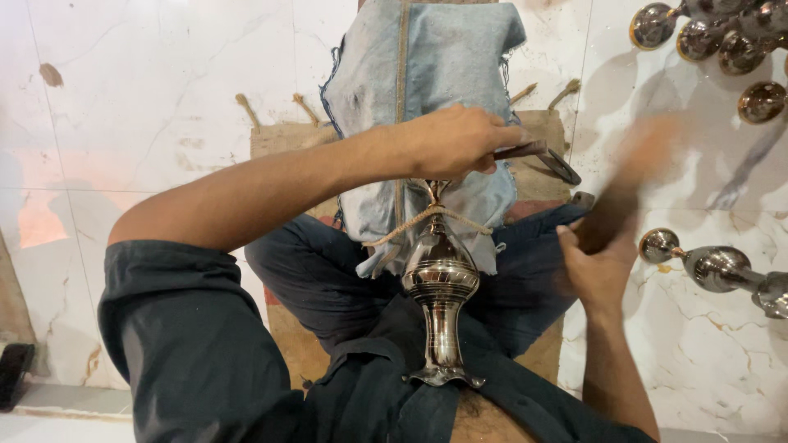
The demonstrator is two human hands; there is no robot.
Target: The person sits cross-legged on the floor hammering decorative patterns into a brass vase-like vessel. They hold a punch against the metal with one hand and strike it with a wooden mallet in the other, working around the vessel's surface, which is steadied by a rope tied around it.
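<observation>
One polished metal lamp stand (441,299) stands at the centre of the scene, near the person's chest, its flared base (444,376) resting against the open shirt. The body is bright silver-brass in colour, with a narrow stem, a ribbed bulb above it and a tapering neck. One loop of twine (427,216) crosses the neck. The upper end meets a worn blue denim cloth (427,74) draped over the person's knee.

The left hand (456,141) sits just above the neck, fingers clenched around one dark-handled tool (538,156) whose blade points right. The right hand (603,262), to the right of the stand, grips one dark flat object (611,209); its upper part is motion-blurred, so its kind cannot be determined.

One burlap mat (279,139) lies under the person on the white marble floor (148,98). At far right, a cluster of at least five similar polished pieces (722,37) lies on the floor. One more polished piece (714,267) lies at right, near the right hand.
</observation>
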